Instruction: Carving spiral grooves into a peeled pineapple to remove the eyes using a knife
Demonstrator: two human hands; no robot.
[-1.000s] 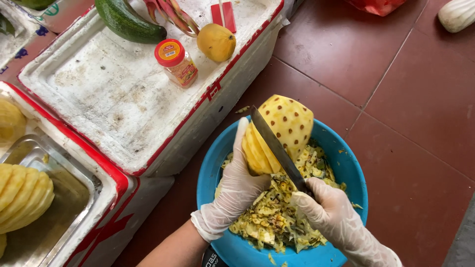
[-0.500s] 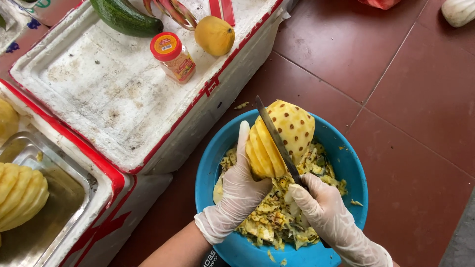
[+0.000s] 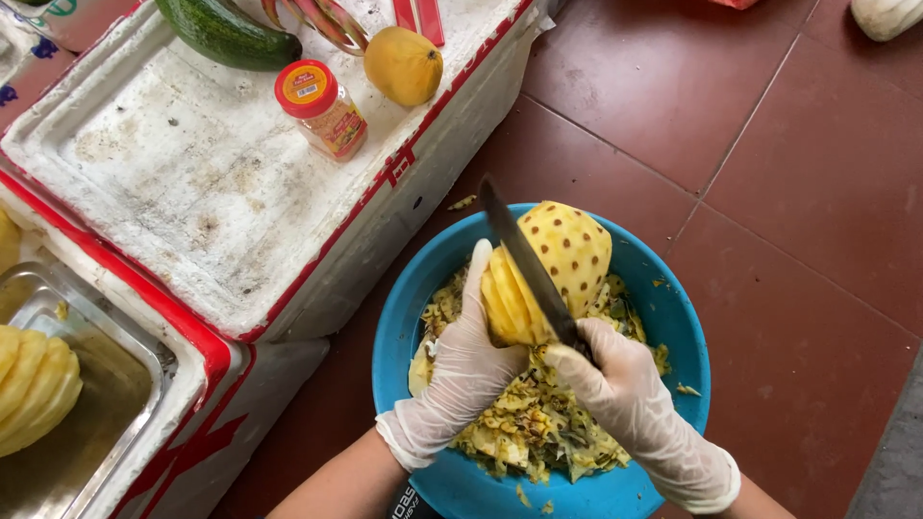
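Note:
My left hand (image 3: pixel 460 370), in a thin clear glove, grips a peeled yellow pineapple (image 3: pixel 562 261) with brown eyes and spiral grooves, held over a blue plastic bowl (image 3: pixel 404 298). My right hand (image 3: pixel 630 404), also gloved, holds the handle of a long dark knife (image 3: pixel 524 259). The blade lies diagonally across the pineapple, its tip pointing up and left. Pineapple peelings and trimmings (image 3: pixel 524 423) fill the bowl beneath both hands.
A white foam box lid with red trim (image 3: pixel 192 183) lies at upper left, carrying a red-capped jar (image 3: pixel 322 108), a yellow mango (image 3: pixel 404 64) and a green cucumber (image 3: pixel 221 34). A metal tray (image 3: pixel 106 384) at left holds a peeled pineapple (image 3: pixel 34 384). Red floor tiles (image 3: pixel 798 221) lie to the right.
The knife blade has slid along the pineapple, with my right hand moving up closer to the fruit. The view has shifted slightly up and left.

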